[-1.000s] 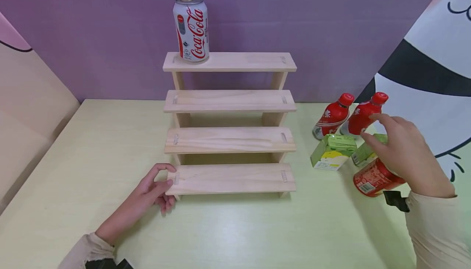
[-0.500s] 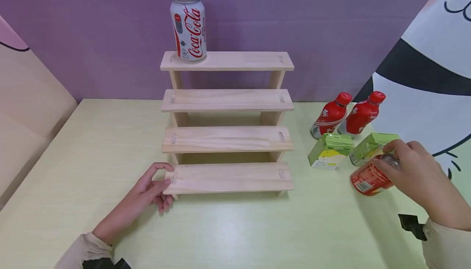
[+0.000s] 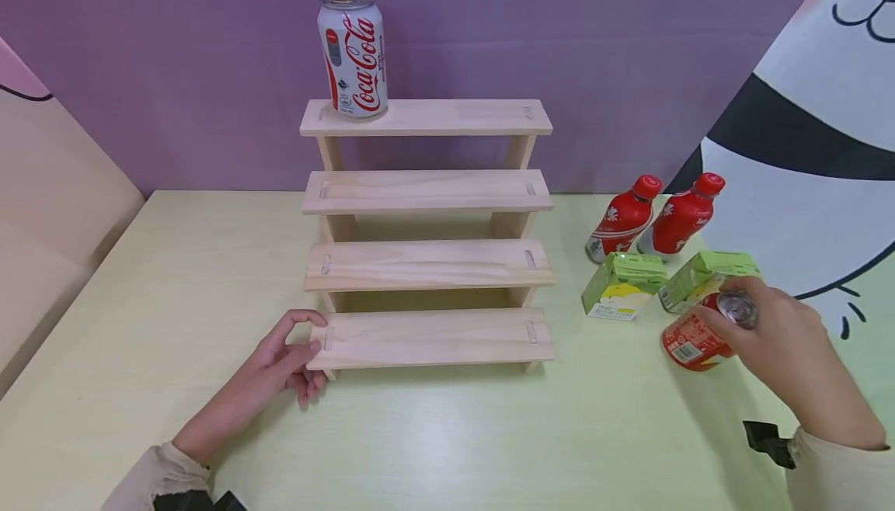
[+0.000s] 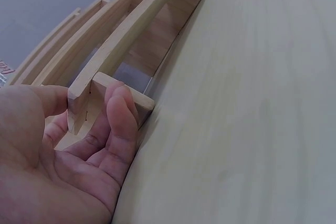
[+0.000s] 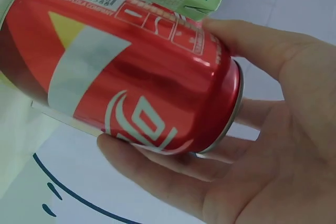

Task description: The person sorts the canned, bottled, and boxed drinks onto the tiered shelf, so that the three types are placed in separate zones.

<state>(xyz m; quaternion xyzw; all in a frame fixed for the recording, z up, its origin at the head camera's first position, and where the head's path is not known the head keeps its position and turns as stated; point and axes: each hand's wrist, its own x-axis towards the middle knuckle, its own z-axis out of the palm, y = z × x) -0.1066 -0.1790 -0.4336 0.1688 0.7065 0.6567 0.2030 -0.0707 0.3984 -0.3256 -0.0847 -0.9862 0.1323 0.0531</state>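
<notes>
My right hand (image 3: 786,344) is around the upper part of a red soda can (image 3: 699,338), thumb on one side and fingers on the other. In the right wrist view the can (image 5: 121,66) fills the space before the fingers. My left hand (image 3: 280,363) pinches the left end of the lowest board of a four-step wooden display rack (image 3: 430,340). The left wrist view shows the thumb and fingers curled about that board end (image 4: 79,98). A white Coca-Cola can (image 3: 353,57) stands at the left of the top step.
Two green drink cartons (image 3: 625,286) (image 3: 706,278) stand on the table (image 3: 433,433) beside the red can. Two red bottles (image 3: 622,220) (image 3: 680,220) stand behind them. A purple backdrop (image 3: 601,45) rises behind the rack.
My right hand has come down and back from over the bottles and cartons to the red can, closing around its upper part. My left hand keeps its hold on the rack.
</notes>
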